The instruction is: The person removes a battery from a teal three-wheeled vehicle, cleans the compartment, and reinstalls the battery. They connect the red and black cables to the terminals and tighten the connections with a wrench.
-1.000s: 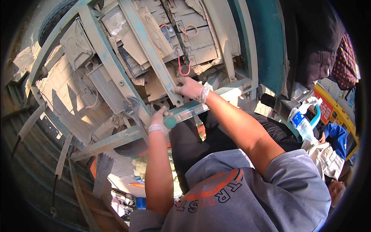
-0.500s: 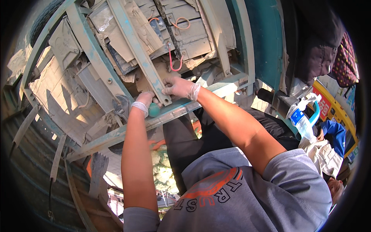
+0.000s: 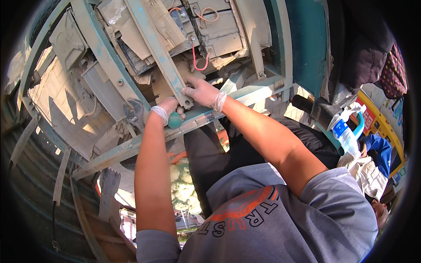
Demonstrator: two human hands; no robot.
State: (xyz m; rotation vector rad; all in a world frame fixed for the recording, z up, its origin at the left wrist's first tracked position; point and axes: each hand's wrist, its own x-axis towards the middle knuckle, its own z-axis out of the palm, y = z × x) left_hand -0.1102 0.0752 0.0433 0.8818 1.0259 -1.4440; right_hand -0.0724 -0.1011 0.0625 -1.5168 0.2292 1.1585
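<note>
In a thin clear glove, my right hand (image 3: 202, 93) grips the lower end of a worn pale-green metal bar (image 3: 163, 59), thumb against its near edge and fingertips partly behind it. A bolt hole shows at the bar's end. On the other side of that end, my gloved left hand (image 3: 167, 106) is closed, its fingers curled under; whatever they hold is hidden. Just below those fingers a round green knob-like piece (image 3: 175, 120) sits against the frame's front rail (image 3: 206, 119). Dusty battery blocks (image 3: 219, 33) lie behind the bar, with a red cable (image 3: 200, 65) looped between terminals.
Another slanted frame bar (image 3: 103, 57) with a bolt stands left, beside a dusty grey box (image 3: 69, 41). Cardboard pieces (image 3: 164, 30) cover part of the batteries. At right hang a water bottle (image 3: 341, 131) in a plastic bag and a dark jacket (image 3: 366, 48). A teal panel (image 3: 307, 48) rises nearby.
The whole view has shifted slightly, so the frame appears higher. My right hand's fingers have loosened and straightened a little along the bar. My left hand stays beside the bar's end.
</note>
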